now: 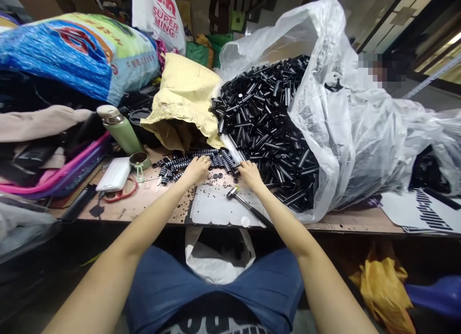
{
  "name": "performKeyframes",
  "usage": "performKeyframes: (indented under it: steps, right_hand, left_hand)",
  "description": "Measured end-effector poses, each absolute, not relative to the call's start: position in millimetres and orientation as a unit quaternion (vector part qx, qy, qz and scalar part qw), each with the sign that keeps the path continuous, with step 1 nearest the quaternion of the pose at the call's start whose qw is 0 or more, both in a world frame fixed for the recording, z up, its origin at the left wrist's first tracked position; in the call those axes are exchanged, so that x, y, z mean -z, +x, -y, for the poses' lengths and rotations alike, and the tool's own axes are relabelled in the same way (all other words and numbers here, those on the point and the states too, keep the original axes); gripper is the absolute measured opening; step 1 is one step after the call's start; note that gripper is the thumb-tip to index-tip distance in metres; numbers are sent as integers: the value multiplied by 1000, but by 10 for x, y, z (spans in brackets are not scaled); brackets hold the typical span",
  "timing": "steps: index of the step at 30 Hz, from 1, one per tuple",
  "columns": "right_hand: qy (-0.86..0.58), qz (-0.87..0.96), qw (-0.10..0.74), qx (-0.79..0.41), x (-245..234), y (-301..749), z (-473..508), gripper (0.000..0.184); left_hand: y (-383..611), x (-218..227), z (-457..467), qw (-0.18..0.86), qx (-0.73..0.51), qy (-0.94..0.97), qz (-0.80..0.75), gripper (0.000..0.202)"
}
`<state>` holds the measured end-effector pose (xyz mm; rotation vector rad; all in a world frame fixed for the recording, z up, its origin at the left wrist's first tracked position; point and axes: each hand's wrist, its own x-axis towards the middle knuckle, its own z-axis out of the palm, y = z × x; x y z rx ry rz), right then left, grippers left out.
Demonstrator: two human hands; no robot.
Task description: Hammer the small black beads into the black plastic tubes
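My left hand reaches onto a row of small black ridged parts with pale bands. Its fingers are bent and close together, and what they hold is hidden. Beside it, my right hand is at the near left edge of a heap of glossy black tubes. Those fingers are drawn together at a small dark piece that I cannot make out. Just below my right hand, a small hammer with a black handle lies across a white board. Tiny black bits are scattered around the board.
A big clear plastic bag holds the tubes. A yellow sack opens toward me. At left stand a green flask, a white power bank, red-handled scissors and a pink-rimmed basket. A white bag hangs below the table's edge.
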<state>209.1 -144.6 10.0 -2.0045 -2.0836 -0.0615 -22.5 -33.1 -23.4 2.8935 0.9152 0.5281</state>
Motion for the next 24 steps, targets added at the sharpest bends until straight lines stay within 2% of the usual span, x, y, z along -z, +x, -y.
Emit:
performKeyframes:
  steps: [2,3,6,8,10,12,15,18,22,24]
  right_hand:
    - [-688,703,181,3,-126,2081,1393,20]
    - [-692,678,245,-38,-137,2051,1387,19]
    - [-643,512,482,-305,-159,1867,1409,23]
    - [-582,428,535,-438,-173,1701,1443,33]
    - [-570,393,542,-476,-201,1543,1501,42]
    - [-581,336,533,-516,-257,1417,1581,51]
    - [-552,251,445,-659,-387,1282,1696,64]
    - [-503,230,399,-731,-498,1187,1750,64]
    - [-523,268,470,-659,-420,1174,1923,50]
    - [-591,326,466,-571,-261,1233,2142,57]
  left_hand:
    - [-250,188,440,102,-245,914,-305,24]
    - [-243,156,518,154,-288,888,-323,23]
    - [-164,46,804,365,-374,771,-365,27]
    - [-100,-20,984,501,-364,698,-359,29]
    - [-64,-58,1124,558,-365,658,-351,28]
    - [-73,-61,1224,511,-414,666,-352,23]
    - [-148,-37,1334,365,-476,727,-334,18]
    - [-243,-33,1433,300,-484,762,-309,15]
    - [-341,12,1536,343,-472,739,-336,31]
    - [-362,119,1575,356,-443,727,-385,36]
